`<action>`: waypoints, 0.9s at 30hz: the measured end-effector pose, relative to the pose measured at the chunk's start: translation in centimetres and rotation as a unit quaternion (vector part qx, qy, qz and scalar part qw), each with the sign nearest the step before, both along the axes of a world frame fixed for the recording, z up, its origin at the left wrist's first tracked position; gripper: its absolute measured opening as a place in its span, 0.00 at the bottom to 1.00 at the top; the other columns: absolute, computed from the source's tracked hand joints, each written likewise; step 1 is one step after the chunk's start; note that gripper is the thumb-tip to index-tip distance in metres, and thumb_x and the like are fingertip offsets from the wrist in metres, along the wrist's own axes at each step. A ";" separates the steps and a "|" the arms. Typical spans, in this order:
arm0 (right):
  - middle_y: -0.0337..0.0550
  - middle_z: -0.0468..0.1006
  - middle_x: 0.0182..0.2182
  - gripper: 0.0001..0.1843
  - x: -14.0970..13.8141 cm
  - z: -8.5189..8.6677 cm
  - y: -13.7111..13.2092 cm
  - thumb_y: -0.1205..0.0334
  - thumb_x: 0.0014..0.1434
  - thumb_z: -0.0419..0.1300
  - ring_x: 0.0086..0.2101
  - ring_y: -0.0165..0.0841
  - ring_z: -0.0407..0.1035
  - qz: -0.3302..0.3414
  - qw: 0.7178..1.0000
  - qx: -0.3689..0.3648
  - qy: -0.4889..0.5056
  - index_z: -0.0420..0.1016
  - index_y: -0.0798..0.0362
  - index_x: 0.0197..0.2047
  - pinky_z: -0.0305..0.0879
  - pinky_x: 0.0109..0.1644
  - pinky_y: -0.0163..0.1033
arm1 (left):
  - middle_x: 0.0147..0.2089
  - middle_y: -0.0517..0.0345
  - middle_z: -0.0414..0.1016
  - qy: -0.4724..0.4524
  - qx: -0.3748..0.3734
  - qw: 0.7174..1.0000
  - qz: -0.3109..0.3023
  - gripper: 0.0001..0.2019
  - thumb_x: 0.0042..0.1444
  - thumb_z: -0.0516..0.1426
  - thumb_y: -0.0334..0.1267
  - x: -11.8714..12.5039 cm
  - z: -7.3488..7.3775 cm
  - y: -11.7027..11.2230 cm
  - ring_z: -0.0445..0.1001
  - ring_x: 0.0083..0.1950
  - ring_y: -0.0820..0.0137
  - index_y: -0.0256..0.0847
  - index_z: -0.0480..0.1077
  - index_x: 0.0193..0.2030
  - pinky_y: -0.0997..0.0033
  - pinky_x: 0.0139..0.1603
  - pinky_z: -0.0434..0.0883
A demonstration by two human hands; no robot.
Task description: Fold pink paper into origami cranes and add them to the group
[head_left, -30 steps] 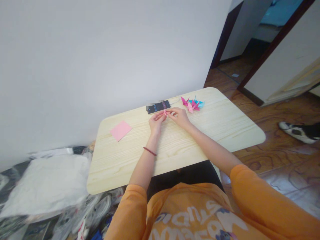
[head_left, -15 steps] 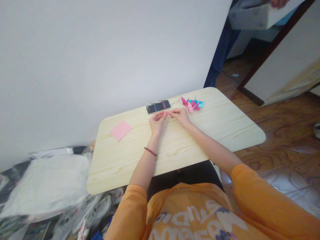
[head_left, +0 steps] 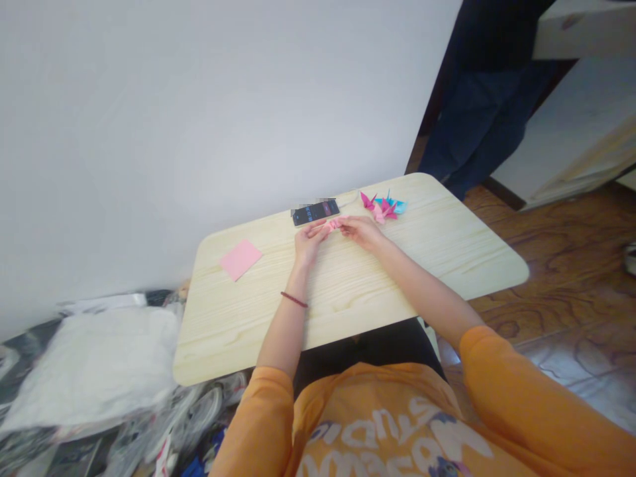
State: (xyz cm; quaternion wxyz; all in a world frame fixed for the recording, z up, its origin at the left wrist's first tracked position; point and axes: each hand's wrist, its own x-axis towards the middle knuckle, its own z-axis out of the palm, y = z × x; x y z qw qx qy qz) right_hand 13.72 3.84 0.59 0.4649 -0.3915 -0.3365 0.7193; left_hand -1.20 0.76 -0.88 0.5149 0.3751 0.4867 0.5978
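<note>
A small folded pink paper piece (head_left: 334, 224) lies low over the light wooden table (head_left: 447, 252), pinched at each end by my hands. My left hand (head_left: 307, 240) grips its left end with closed fingers. My right hand (head_left: 362, 230) grips its right end the same way. A dark phone (head_left: 315, 212) lies just beyond my fingers. Right of it sits a small heap of folded paper cranes (head_left: 383, 207) in pink, magenta and blue. A flat pink paper square (head_left: 240, 259) rests on the table's left part.
The table's far edge stands against a white wall. Another person in dark trousers (head_left: 477, 126) stands at the doorway beyond the table's far right corner, carrying a pale box (head_left: 586, 30). White plastic bags (head_left: 94, 364) pile on the floor to the left.
My hands have lowered the pink piece closer to the table and shifted slightly. A person carrying a box has walked into the doorway at upper right; the shoe on the floor left the view.
</note>
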 end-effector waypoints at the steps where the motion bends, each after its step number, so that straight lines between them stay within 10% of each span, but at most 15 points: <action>1: 0.39 0.77 0.24 0.04 0.0 0.1 0.1 0.71 0.48 0.67 0.25 0.23 0.67 0.006 1.000 -0.016 0.011 0.76 0.57 0.25 0.63 0.31 0.29 | 0.33 0.53 0.80 -0.005 -0.005 1.000 -0.006 0.20 0.36 0.70 0.40 -0.1 0.0 0.1 0.77 0.36 0.69 0.37 0.76 0.39 0.66 0.45 0.72; 17: 0.39 0.70 0.21 0.16 0.5 1.3 0.5 0.72 0.67 0.47 0.21 0.20 0.62 0.110 0.960 -0.211 0.145 0.69 0.60 0.29 0.60 0.22 0.20 | 0.30 0.61 0.76 -0.097 -0.050 0.992 -0.063 0.16 0.38 0.69 0.33 -0.7 0.7 0.3 0.76 0.35 0.74 0.39 0.71 0.34 0.71 0.45 0.72; 27: 0.39 0.71 0.22 0.11 0.9 1.5 0.4 0.74 0.63 0.52 0.22 0.21 0.64 0.128 0.980 -0.136 0.070 0.70 0.59 0.30 0.62 0.23 0.23 | 0.26 0.66 0.73 -0.093 -0.023 0.991 -0.090 0.17 0.37 0.70 0.35 -1.0 1.0 0.0 0.73 0.30 0.77 0.41 0.68 0.32 0.75 0.39 0.70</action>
